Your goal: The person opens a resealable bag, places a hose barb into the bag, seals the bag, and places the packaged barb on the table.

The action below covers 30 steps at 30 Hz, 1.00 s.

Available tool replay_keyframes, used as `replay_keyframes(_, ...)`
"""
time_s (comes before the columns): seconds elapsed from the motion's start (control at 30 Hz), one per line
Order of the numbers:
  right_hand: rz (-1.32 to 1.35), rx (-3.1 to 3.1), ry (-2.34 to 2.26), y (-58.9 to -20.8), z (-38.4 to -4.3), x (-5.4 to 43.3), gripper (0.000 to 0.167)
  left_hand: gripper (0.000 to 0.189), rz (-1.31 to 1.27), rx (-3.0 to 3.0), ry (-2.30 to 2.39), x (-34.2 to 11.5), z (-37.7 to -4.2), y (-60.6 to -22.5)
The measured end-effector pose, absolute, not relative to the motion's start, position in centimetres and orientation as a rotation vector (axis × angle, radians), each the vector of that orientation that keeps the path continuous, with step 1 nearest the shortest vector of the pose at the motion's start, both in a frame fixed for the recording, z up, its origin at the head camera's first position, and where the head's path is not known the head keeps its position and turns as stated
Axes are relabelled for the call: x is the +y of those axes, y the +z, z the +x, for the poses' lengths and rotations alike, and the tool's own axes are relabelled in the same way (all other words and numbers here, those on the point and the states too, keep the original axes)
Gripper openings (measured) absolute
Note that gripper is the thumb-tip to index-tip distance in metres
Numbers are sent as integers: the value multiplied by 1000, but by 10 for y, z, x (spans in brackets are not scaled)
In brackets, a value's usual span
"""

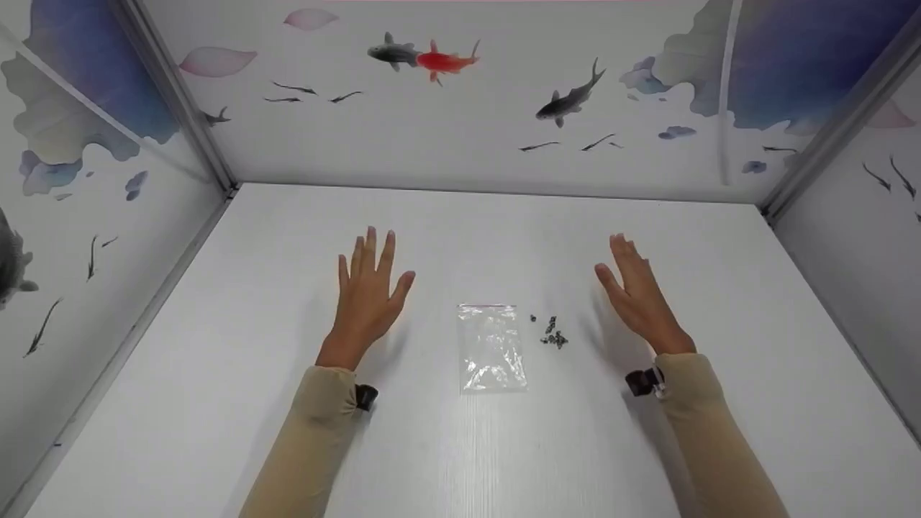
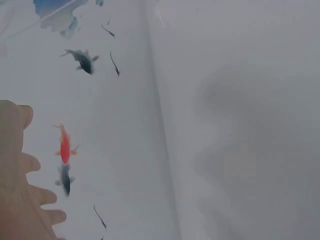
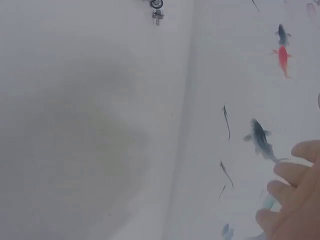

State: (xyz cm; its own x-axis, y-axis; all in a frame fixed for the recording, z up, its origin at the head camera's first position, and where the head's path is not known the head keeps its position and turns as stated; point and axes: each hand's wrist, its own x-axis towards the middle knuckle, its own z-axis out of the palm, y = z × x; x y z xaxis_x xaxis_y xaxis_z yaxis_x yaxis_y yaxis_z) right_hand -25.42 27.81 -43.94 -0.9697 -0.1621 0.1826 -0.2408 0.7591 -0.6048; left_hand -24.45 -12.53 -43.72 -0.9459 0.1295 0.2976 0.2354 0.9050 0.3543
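Observation:
A clear plastic zip bag [image 1: 493,350] lies flat on the white table, its reddish seal strip at the far end. Just right of it sits a loose cluster of small dark metal parts [image 1: 554,339]; a few of these metal pieces [image 3: 157,16] show at the top of the right wrist view. My left hand [image 1: 368,298] is held over the table left of the bag, fingers straight and spread, holding nothing. On the other side, my right hand [image 1: 640,295] is held right of the metal parts with straight fingers and thumb apart, also holding nothing.
White panels painted with fish and blue leaves enclose the table [image 1: 403,460] at the back [image 1: 460,137] and both sides. Grey metal posts [image 1: 176,93] stand at the rear corners. Dark wrist cameras [image 1: 365,396] sit at the cuffs of both beige sleeves.

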Motion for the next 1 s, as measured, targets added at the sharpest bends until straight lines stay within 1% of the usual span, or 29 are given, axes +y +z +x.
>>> replay_keyframes(0.1,457,-2940,1025,-435,-258,271,69,68,-455,-2850,-681,-124,-240,-438)
replay_keyframes(0.2,608,-3084,939,-435,-261,261,66,66,-664,-2926,-738,-119,-232,-442)
replay_keyframes(0.33,803,-3224,779,-440,-264,245,62,63,-928,-3058,-733,-106,-220,-450)
replay_keyframes(0.57,1038,-3306,578,-445,-267,215,51,54,-1345,-3172,-635,-82,-197,-453)
replay_keyframes(0.73,1182,-3258,463,-451,-273,197,47,49,-1443,-3230,-526,-71,-191,-452)
replay_keyframes(1.0,1225,-3239,371,-455,-275,190,43,45,-1444,-3237,-472,-68,-194,-455)
